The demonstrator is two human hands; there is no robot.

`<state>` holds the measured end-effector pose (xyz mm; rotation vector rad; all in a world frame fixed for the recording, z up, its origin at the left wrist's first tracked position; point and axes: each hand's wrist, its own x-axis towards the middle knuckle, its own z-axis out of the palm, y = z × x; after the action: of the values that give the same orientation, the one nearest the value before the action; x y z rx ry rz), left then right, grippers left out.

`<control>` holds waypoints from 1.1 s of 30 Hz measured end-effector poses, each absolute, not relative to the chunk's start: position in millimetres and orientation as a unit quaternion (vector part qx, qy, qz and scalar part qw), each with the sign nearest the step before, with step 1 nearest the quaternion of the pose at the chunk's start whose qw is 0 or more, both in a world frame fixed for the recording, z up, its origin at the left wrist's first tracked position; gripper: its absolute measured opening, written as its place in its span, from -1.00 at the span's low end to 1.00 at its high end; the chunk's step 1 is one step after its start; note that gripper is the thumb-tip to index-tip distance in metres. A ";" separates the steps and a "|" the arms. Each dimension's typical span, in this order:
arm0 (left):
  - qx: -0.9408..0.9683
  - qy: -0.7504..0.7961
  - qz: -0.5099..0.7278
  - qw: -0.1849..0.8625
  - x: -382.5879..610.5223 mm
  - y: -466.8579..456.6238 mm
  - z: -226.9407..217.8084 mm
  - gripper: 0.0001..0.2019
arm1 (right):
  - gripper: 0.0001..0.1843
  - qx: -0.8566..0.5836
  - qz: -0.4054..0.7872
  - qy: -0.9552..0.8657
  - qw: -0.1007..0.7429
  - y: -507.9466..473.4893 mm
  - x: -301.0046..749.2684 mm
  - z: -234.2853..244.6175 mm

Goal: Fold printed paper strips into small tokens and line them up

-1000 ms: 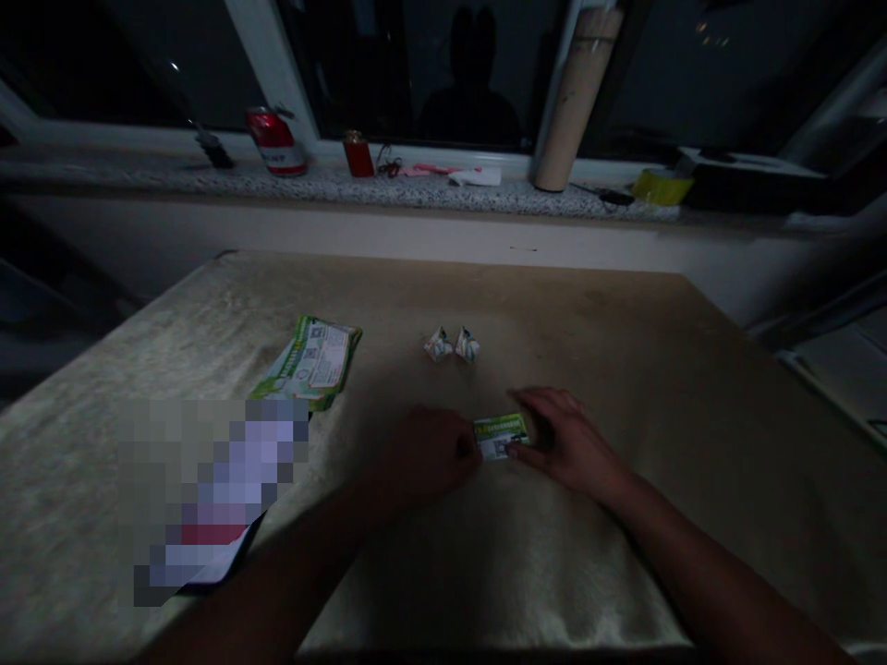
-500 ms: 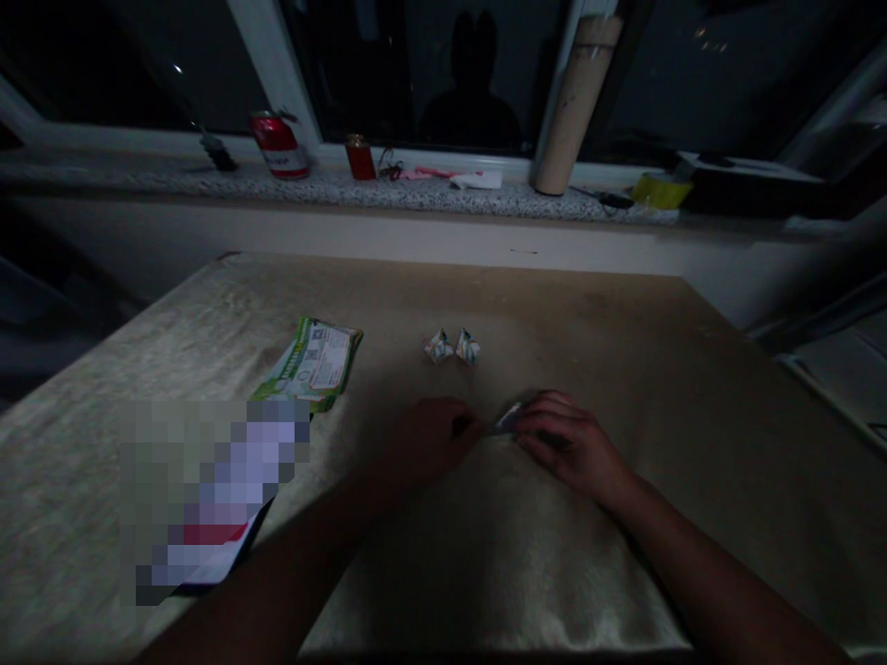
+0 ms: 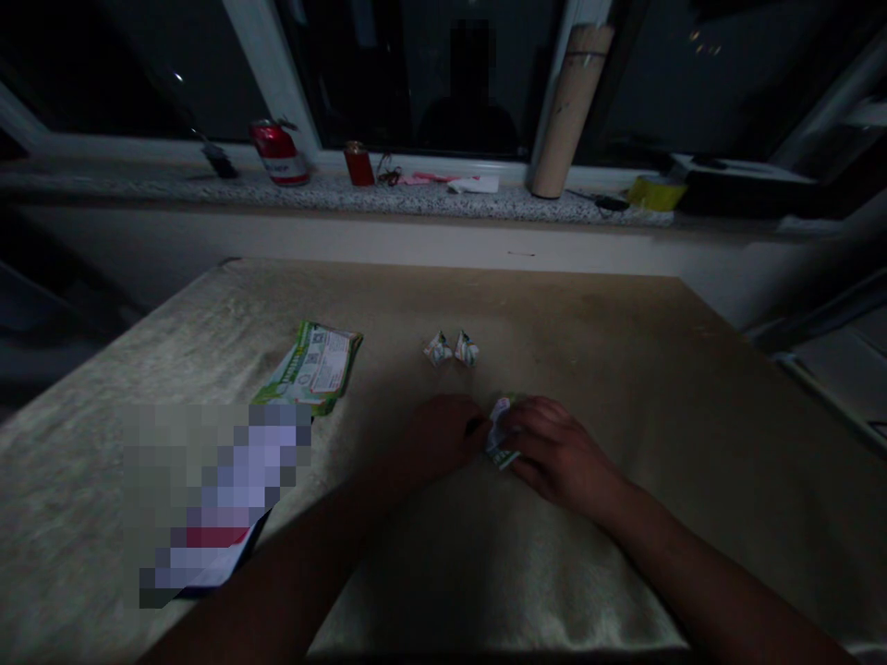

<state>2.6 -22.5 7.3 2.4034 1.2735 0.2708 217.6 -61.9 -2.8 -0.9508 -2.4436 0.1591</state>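
Observation:
A small green-and-white wrapper (image 3: pixel 500 453) lies between my two hands above the cloth-covered table, part of it hidden under fingers. My left hand (image 3: pixel 447 432) pinches its left edge, thumb and forefinger closed together. From the other side my right hand (image 3: pixel 558 448) holds the wrapper, fingers bent over it and thumb lower down. Just beyond my hands sit two small folded pieces of printed wrapper, the left folded piece (image 3: pixel 438 350) and the right folded piece (image 3: pixel 467 350), close side by side.
Left of my hands lies a green-and-white packet (image 3: pixel 319 365), with a blurred-out flat device (image 3: pixel 228 554) nearer me. The windowsill (image 3: pixel 416 201) beyond the table (image 3: pixel 589 323) bears a red can (image 3: pixel 279 155), a red jar (image 3: pixel 358 166), a tall tube (image 3: pixel 572 111) and a yellow item (image 3: pixel 656 194).
The wrapper has turned so more of its printed green-and-white face shows. My right hand has shifted slightly, its fingers now over the wrapper. My left hand has moved slightly right.

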 end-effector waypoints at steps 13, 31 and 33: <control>0.863 0.449 0.115 0.203 0.7 -21.0 2.6 -0.69 | -0.82 -0.348 0.113 -0.902 0.230 -66.9 214.2 -1.4; 0.879 0.429 0.089 0.188 -7.9 -18.1 2.4 -0.83 | -0.91 -0.400 0.156 -0.855 0.290 -65.1 212.8 -9.4; 0.879 0.432 0.085 0.186 -7.6 -17.9 3.4 -0.82 | -0.92 -0.403 0.151 -0.855 0.289 -65.6 212.2 -9.3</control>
<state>-7.6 -17.9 3.4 2.4741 1.2152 0.2401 212.2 -65.6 -9.3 -1.0756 -2.2819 0.4037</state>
